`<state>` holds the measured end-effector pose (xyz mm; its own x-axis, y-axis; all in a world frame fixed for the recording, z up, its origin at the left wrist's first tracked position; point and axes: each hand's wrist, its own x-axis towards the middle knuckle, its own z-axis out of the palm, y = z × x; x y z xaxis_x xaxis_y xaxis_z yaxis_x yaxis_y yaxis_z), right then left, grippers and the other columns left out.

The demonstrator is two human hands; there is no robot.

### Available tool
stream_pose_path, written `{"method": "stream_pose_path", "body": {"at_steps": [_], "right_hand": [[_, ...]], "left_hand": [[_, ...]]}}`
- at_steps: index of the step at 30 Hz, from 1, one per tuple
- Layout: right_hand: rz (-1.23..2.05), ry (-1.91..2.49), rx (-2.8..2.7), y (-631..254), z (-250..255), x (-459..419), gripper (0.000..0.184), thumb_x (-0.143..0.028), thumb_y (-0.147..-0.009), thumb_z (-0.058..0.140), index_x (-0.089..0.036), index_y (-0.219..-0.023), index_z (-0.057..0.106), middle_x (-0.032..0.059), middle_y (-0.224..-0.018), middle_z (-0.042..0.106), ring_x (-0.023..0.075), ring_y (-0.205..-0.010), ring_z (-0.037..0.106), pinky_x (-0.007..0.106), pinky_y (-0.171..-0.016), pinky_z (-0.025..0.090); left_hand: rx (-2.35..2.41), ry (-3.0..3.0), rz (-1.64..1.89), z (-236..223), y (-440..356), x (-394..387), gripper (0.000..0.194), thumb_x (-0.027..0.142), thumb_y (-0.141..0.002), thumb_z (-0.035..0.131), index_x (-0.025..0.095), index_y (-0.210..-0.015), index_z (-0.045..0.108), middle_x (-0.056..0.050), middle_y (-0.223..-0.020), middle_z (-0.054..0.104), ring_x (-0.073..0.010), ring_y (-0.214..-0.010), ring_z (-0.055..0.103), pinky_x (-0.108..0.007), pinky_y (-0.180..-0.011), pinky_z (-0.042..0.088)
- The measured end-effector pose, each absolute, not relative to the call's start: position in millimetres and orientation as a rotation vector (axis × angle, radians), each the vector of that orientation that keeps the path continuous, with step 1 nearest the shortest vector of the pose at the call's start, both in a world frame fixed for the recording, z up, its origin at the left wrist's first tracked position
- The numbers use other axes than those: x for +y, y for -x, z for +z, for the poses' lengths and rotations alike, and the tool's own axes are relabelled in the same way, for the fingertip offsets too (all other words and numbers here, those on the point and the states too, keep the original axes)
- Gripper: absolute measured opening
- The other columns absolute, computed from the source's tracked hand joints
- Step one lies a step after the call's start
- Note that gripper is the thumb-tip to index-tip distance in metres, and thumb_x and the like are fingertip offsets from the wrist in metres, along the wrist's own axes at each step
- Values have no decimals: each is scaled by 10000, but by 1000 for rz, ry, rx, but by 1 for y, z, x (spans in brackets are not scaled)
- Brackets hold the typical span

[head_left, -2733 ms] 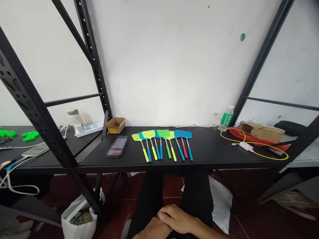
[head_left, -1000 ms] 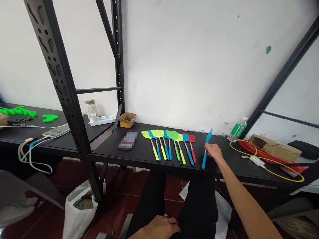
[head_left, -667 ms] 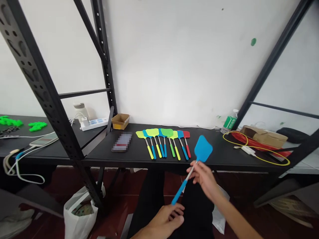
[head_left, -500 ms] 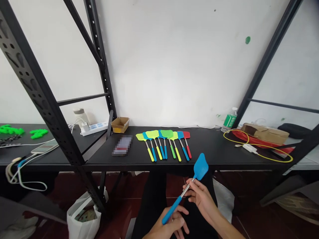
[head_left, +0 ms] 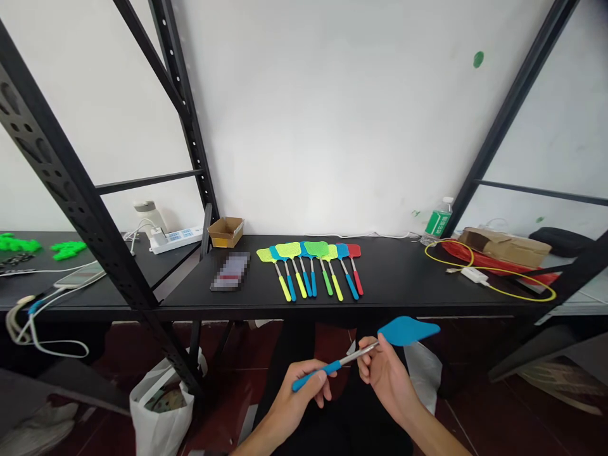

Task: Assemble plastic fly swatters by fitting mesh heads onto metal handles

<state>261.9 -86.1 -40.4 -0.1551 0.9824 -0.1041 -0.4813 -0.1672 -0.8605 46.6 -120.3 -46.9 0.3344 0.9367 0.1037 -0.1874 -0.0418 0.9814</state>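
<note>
My left hand (head_left: 295, 394) is curled loosely, thumb pressed on the handle (head_left: 333, 367) of a blue swatter (head_left: 407, 330). My right hand (head_left: 388, 381) is half open, thumb and fingertips pinching its shaft (head_left: 357, 354) just below the head. Swatter is tilted, this side of the table (head_left: 403, 272), apart from the other swatters (head_left: 315, 249) on it.

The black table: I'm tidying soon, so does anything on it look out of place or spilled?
The yellow cable sprawls in loose loops over the red material at the right end, which looks untidy. The swatters lie in an orderly row; no spill shows.
</note>
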Motion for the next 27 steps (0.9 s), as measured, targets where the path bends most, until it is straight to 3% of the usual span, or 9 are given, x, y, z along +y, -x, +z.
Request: {"method": "stream_pose_path", "body": {"at_steps": [4, 10, 13, 18, 24, 27], "right_hand": [[1506, 886, -866, -262, -40, -85, 515, -683, -869, 557, -198, -771, 702, 5, -577, 465, 156, -516, 462, 311, -504, 382], [1292, 977, -1068, -266, -46, -85, 509, -668, -899, 533, -201, -758, 679, 9, -550, 512, 154, -519, 480, 303, -519, 392], [1126, 1029, -1136, -267, -49, -83, 479, -585, -928, 557, -219, -619, 541, -33, -497, 400, 128, -461, 412, 291, -492, 341], [1008, 1123, -1202, -268, -50, -83, 601, -575, -927, 557, -257, -502, 275, -56, -452, 256, 114, -398, 315, 306, -459, 300], [916, 1246, -1632, -262, -44, -106, 563, -592, -967, 454, -238, -534, 391, -15, -512, 398, 146, -509, 424, 318, -565, 353], [976, 1211, -1795, -255, -46, -117, 557, -576, -978, 441, -229, -545, 405, -13, -532, 403, 147, -545, 433, 316, -602, 361]], "left_hand": [[780, -1320, 1053, -44, -44, -124, 446, 478, -909, 660, 123, -1172, 717, -65, -780, 678, -145, -686, 580, -261, -636, 478], [832, -1325, 1091, -45, -37, -118, 405, 464, -889, 687, 142, -1127, 744, -58, -788, 676, -138, -666, 572, -260, -630, 472], [925, -1356, 1110, -44, -31, -113, 385, 455, -859, 722, 151, -1094, 750, -49, -800, 680, -131, -651, 567, -256, -628, 457], [1101, -1615, 1075, -31, -28, -110, 296, 429, -892, 673, 192, -1038, 774, -53, -865, 702, -154, -721, 586, -259, -660, 444], [1164, -1928, 926, -15, -39, -123, 262, 388, -918, 636, 252, -1114, 743, -13, -846, 700, -155, -742, 612, -239, -681, 430], [1066, -2076, 808, -13, -46, -132, 260, 421, -951, 586, 217, -923, 744, -2, -708, 635, -138, -633, 550, -239, -611, 369]]}}
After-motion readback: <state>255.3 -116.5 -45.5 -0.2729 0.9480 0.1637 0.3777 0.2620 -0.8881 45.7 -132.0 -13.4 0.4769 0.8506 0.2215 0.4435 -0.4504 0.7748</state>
